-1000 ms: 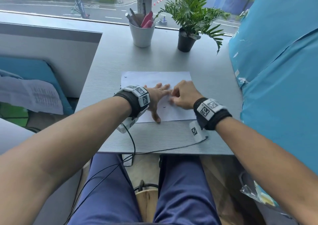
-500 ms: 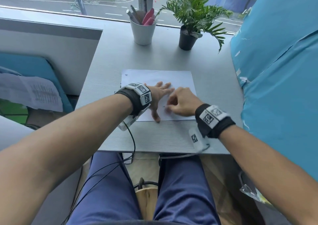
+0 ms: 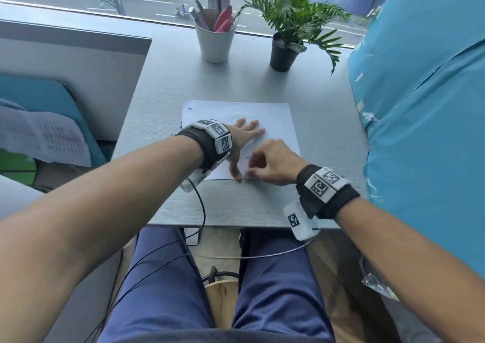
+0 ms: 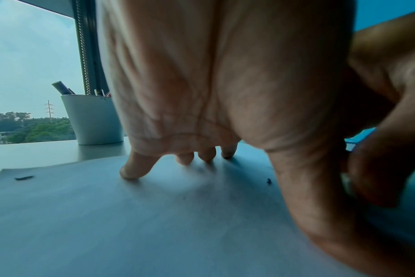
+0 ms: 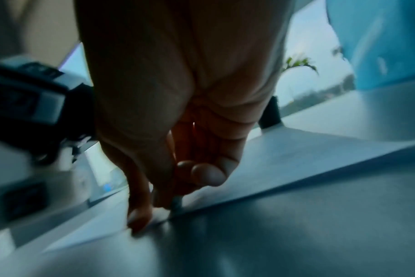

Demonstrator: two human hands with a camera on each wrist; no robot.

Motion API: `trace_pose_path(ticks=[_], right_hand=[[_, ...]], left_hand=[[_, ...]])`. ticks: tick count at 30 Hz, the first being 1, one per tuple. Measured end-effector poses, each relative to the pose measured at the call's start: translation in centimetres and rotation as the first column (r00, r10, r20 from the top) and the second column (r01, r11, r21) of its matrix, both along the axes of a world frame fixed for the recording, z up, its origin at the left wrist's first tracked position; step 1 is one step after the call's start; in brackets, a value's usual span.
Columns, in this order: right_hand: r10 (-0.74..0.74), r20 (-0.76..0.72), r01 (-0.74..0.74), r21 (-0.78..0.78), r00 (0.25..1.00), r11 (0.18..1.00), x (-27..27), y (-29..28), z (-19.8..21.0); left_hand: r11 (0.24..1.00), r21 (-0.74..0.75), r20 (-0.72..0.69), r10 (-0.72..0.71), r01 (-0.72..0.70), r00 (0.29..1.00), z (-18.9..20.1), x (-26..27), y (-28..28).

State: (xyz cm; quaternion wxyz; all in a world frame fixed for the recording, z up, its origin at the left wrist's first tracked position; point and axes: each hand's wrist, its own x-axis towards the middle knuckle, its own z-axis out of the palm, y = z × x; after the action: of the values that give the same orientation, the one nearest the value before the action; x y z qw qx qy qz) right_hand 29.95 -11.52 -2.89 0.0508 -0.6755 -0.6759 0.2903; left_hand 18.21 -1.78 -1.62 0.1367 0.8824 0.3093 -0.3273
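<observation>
A white paper sheet [image 3: 262, 111] lies flat on the grey table [image 3: 328, 138]. My left hand [image 3: 244, 138] presses down on the sheet with straight, spread fingers [image 4: 130, 168]. My right hand [image 3: 270, 164] is curled at the sheet's near edge, just right of the left thumb. Its fingertips pinch a small grey piece [image 5: 177, 203] against the paper [image 5: 296, 159]; what the piece is I cannot tell. In the left wrist view the right hand [image 4: 386, 131] sits close on the right above the paper [image 4: 107, 215]. Small dark specks [image 4: 269, 181] lie on the sheet.
A white cup of pens [image 3: 216, 41] and a potted plant [image 3: 284, 51] stand at the back by the window. A large blue covered object [image 3: 420, 106] borders the table on the right, a grey partition [image 3: 78, 62] on the left. Cables hang off the near edge [image 3: 236, 223].
My right hand has slid from the middle of the sheet down to its near edge. The left hand has stayed flat on the paper.
</observation>
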Motion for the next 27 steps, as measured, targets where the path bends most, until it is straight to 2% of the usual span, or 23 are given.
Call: trace_pose_path(ticks=[2,4,6,9,13,15,18,20,22,25,27], right_hand=[[-0.054,0.003,0.054,0.045,0.999,0.998,1.6,1.3,0.1],[-0.212,0.0,0.21,0.135,0.977,0.968,4.0,3.4,0.3],[-0.299,0.005,0.292,0.192,0.954,0.937,5.3,4.5,0.4],[-0.214,0.032,0.206,0.164,0.976,0.965,3.1,2.9,0.3],[-0.013,0.024,0.013,0.003,1.0,1.0,0.3,-0.2,0.1],[-0.078,0.013,0.077,0.04,0.997,0.996,1.7,1.1,0.3],[-0.29,-0.001,0.287,0.15,0.957,0.946,4.7,3.9,0.8],[-0.337,0.006,0.33,0.178,0.942,0.927,4.7,4.1,0.6],[-0.277,0.014,0.271,0.156,0.961,0.95,2.7,2.6,0.2],[-0.086,0.007,0.085,0.026,0.996,0.996,-0.2,-0.4,-0.2],[-0.076,0.004,0.076,0.025,0.997,0.997,0.5,0.1,0.0]], left_hand=[[1.0,-0.003,0.005,0.006,-0.006,1.0,0.0,0.0,0.0],[1.0,-0.007,0.007,0.009,-0.009,1.0,0.0,-0.1,0.0],[1.0,-0.013,0.004,0.012,-0.012,1.0,0.0,-0.1,0.0],[1.0,-0.005,-0.015,-0.001,0.001,1.0,0.1,0.2,0.0],[1.0,0.007,-0.033,-0.015,0.015,0.999,0.0,0.3,0.0],[1.0,0.007,-0.03,-0.017,0.018,0.999,0.0,0.5,0.0],[1.0,0.011,-0.028,-0.008,0.008,1.0,0.3,0.5,-0.2],[1.0,0.024,-0.032,-0.011,0.011,0.999,0.3,0.5,-0.2],[0.999,0.034,-0.037,-0.017,0.018,0.999,0.1,0.8,-0.2],[0.998,0.051,-0.055,-0.033,0.036,0.998,-0.1,0.8,0.0],[0.998,0.044,-0.059,-0.038,0.041,0.998,0.0,0.8,-0.1]])
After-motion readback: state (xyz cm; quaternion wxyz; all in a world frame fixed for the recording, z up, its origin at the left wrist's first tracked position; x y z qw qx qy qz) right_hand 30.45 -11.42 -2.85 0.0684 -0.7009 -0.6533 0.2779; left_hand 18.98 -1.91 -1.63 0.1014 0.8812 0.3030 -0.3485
